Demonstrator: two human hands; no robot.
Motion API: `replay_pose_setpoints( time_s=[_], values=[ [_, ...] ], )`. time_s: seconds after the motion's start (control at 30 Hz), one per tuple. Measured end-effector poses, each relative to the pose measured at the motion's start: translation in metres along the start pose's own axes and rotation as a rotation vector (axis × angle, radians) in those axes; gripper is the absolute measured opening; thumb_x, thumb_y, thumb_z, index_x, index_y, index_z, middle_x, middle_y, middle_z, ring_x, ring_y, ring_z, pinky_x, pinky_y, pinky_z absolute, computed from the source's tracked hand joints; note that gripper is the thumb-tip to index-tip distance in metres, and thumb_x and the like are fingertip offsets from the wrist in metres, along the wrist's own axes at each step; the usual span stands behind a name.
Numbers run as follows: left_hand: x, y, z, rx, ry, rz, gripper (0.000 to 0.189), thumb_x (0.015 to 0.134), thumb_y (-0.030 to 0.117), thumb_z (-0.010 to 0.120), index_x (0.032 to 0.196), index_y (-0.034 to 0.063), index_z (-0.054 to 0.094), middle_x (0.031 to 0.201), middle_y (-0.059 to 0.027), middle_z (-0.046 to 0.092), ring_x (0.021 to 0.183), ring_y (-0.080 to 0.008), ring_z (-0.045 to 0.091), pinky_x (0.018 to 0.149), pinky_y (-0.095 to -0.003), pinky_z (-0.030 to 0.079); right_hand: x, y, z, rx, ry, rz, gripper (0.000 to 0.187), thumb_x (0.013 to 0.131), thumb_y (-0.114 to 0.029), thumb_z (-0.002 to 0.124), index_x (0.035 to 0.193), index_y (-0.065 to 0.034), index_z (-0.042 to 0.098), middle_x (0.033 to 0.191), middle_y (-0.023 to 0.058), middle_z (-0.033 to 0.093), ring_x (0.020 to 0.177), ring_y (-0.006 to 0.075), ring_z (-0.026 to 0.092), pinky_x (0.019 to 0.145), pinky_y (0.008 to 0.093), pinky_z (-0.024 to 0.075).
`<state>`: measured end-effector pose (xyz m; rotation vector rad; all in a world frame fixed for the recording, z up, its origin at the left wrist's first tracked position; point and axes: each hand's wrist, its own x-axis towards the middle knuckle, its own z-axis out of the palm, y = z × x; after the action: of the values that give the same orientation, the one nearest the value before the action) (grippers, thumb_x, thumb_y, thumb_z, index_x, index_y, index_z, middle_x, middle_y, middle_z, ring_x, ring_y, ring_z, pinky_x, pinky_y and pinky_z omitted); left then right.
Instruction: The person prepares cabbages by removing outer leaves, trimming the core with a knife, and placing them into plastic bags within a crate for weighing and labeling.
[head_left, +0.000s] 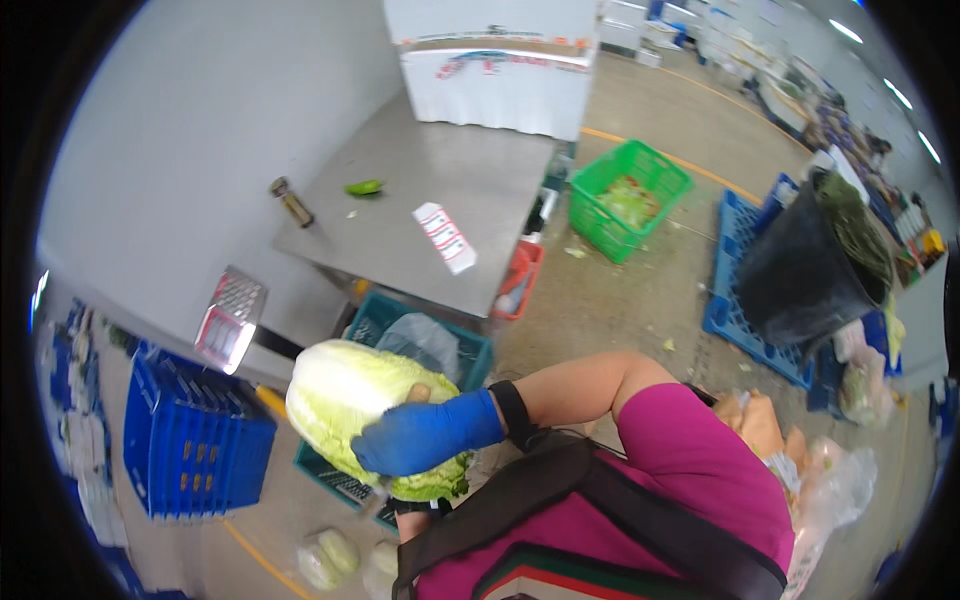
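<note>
A large napa cabbage (352, 397), white at its base end and green at the leafy end, is held up above a dark green crate (474, 356). My right hand (427, 439), in a blue glove, is closed in a fist against its side. A tan handle end (418, 392) pokes out above the fist. Below, a blurred greyish blade (375, 501) shows in line with it, so this looks like a knife. My left wrist (420, 521), with a dark band, runs in under the cabbage. The left fingers are hidden behind the leaves.
A steel table (390, 150) bears a green pepper (364, 187), a label strip (445, 238) and white boxes (495, 82). Blue crates (199, 442) are stacked left. A green crate (630, 199) of leaf scraps and a black bin (795, 262) on a blue pallet (724, 300) stand right.
</note>
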<state>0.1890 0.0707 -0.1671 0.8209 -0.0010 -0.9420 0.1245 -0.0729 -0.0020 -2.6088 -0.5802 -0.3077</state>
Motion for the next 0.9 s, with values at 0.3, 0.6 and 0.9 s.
replay_pose_setpoints(
  time_s=[0.3,0.6,0.9],
  values=[
    [0.021,-0.06,-0.038,-0.166,0.07,-0.271,0.05,0.091,0.04,0.035,0.125,0.004,0.039,0.119,-0.0122,0.049,0.107,-0.0232,0.049,0.092,-0.0359,0.04,-0.297,0.17,-0.052,-0.312,0.09,0.972,0.057,0.067,-0.021,0.073,0.115,-0.0032,0.051,0.099,0.0138,0.059,0.079,0.0218,0.061,0.062,0.0341,0.0496],
    [0.044,-0.104,-0.044,-0.434,0.152,-0.179,0.049,0.091,0.039,0.035,0.125,0.0042,0.039,0.119,-0.0119,0.049,0.107,-0.0232,0.049,0.092,-0.0359,0.04,-0.133,0.152,0.12,1.069,0.128,0.992,0.062,0.076,-0.032,0.065,0.125,-0.0012,0.042,0.109,0.0125,0.057,0.089,0.0144,0.055,0.079,0.0286,0.0441],
    [0.153,0.01,-0.066,-0.409,-0.029,-0.138,0.056,0.089,0.048,0.034,0.128,0.0078,0.037,0.124,-0.0113,0.046,0.111,-0.025,0.045,0.094,-0.0367,0.038,-0.011,0.257,0.15,1.381,0.052,1.116,0.052,0.079,-0.032,0.063,0.117,-0.0002,0.048,0.107,0.0107,0.057,0.09,0.0162,0.056,0.079,0.026,0.0441]
  ],
)
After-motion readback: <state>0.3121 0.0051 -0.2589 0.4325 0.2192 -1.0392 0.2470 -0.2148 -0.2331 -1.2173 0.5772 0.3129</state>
